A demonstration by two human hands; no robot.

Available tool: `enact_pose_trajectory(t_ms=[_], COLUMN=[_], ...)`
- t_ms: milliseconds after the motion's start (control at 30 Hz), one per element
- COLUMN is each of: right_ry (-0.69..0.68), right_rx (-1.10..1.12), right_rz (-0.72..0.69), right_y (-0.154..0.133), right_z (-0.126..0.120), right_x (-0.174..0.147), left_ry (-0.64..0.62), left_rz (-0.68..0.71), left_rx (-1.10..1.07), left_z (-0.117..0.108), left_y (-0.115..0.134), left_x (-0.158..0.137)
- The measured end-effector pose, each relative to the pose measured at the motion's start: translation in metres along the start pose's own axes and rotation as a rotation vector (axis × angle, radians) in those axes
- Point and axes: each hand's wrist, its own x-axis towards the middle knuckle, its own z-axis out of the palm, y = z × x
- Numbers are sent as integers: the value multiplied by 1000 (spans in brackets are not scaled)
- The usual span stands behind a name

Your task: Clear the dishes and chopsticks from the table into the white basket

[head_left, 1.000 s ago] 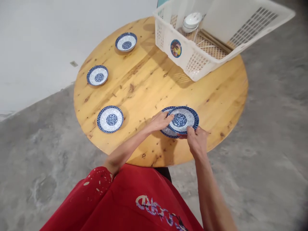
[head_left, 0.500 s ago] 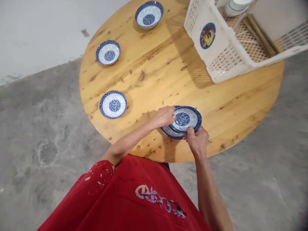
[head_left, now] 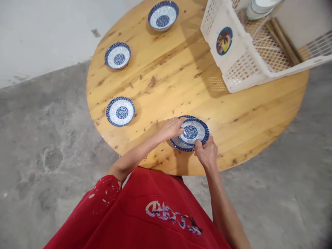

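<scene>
Two blue-and-white patterned plates overlap near the front edge of the table. The upper plate [head_left: 191,132] lies shifted to the right over the lower plate [head_left: 178,144], whose rim shows at the left, top and bottom. My right hand [head_left: 206,151] is closed on the upper plate's lower right rim, thumb on top and fingers underneath. At the left side, my left hand [head_left: 171,129] is closed around the plates' edge; whether it grips one plate or both is hidden.
Three more blue-and-white dishes stand along the table's left side: a near one [head_left: 120,111], a middle one [head_left: 117,55] and a far one [head_left: 163,16]. A white plastic basket [head_left: 240,65] holding glassware and brown sticks occupies the back right of the round wooden table [head_left: 145,83].
The upper plate and my right hand have shifted left, so the upper plate sits more over the lower one. My left hand stays at the left rim.
</scene>
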Motion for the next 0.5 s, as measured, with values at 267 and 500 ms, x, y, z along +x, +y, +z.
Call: enact_pose_trajectory(t_ms=[267, 500], right_ry=[-39, -141], right_rx=[-49, 585], right_rz=[6, 155], right_y=[-1, -4], right_z=[-8, 8], right_x=[-4, 1], left_ry=[113, 30], left_rz=[-58, -58], left_rx=[-144, -693], left_z=[6, 31], left_y=[-11, -22], left_x=[-10, -5])
